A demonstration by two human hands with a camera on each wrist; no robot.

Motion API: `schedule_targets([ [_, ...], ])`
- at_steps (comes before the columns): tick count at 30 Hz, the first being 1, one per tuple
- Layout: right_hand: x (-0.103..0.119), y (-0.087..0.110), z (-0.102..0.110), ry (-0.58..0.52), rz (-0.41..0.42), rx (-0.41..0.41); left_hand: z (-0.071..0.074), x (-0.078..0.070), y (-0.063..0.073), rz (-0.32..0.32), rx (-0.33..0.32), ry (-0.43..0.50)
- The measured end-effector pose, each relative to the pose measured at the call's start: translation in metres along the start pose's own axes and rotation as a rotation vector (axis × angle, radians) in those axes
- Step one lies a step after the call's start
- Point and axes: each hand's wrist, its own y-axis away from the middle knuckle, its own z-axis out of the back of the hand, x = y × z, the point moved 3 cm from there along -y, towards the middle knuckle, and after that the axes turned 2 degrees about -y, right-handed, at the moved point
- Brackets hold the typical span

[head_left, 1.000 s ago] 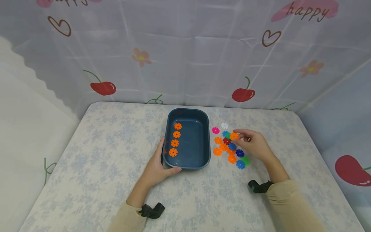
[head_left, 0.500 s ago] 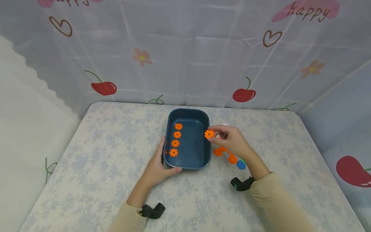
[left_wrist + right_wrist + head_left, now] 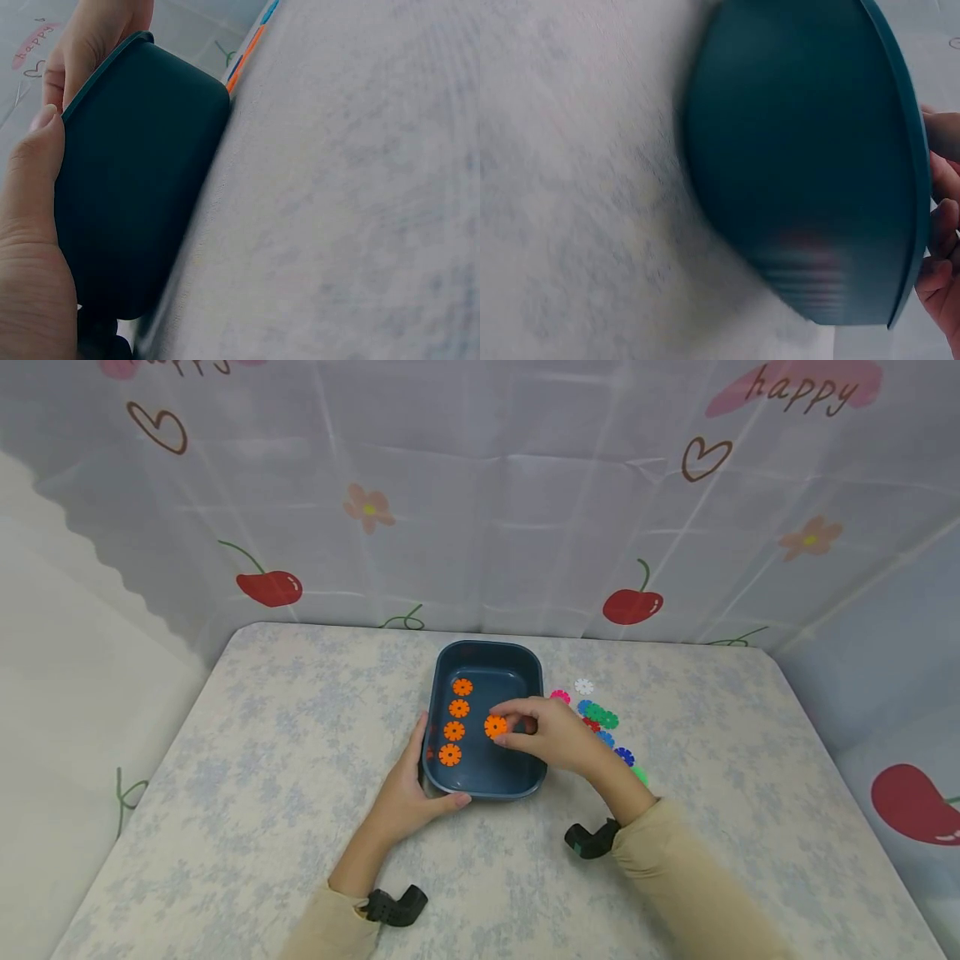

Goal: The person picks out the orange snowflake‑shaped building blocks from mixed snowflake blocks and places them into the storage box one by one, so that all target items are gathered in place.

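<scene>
In the head view, a dark blue rectangular plastic tub (image 3: 487,785) stands on the table, with a column of several orange snowflake discs (image 3: 459,708) along the left of its floor. My left hand (image 3: 405,797) grips its near left corner, thumb on the near rim and fingers along the left side. Over the inside of the tub, my right hand (image 3: 551,731) pinches another orange snowflake disc (image 3: 495,727) between thumb and fingertips. The left wrist view shows my left thumb (image 3: 34,180) against the tub's outer wall (image 3: 142,180).
To the right of the tub lies a loose spread of snowflake discs, with green (image 3: 600,716), white (image 3: 583,686), pink (image 3: 559,696) and blue (image 3: 624,756) ones showing. My right hand and forearm hide part of it. A printed curtain (image 3: 480,527) hangs behind the table.
My right hand has carried the orange snowflake disc leftward from the loose spread, across the tub's right rim, to above its inside. The left hand and the tub have stayed in place.
</scene>
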Motion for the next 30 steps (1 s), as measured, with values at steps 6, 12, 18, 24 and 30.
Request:
schedule_targets([
  [6, 0.007, -0.007, -0.019, 0.048, -0.004, 0.11, 0.001, 0.0, 0.0, -0.004, -0.002, -0.005],
  [12, 0.012, -0.011, -0.032, 0.068, 0.0, 0.175, 0.001, 0.001, 0.001, -0.001, 0.0, -0.005],
  [18, 0.011, -0.015, -0.042, 0.123, -0.037, 0.233, 0.0, 0.002, 0.001, -0.003, 0.001, 0.004],
  [24, 0.01, -0.016, -0.046, 0.18, -0.052, 0.258, 0.0, 0.002, 0.001, -0.007, 0.005, 0.007],
  [30, 0.01, -0.018, -0.05, 0.25, -0.048, 0.27, 0.001, 0.002, 0.001, -0.004, 0.005, 0.001],
])
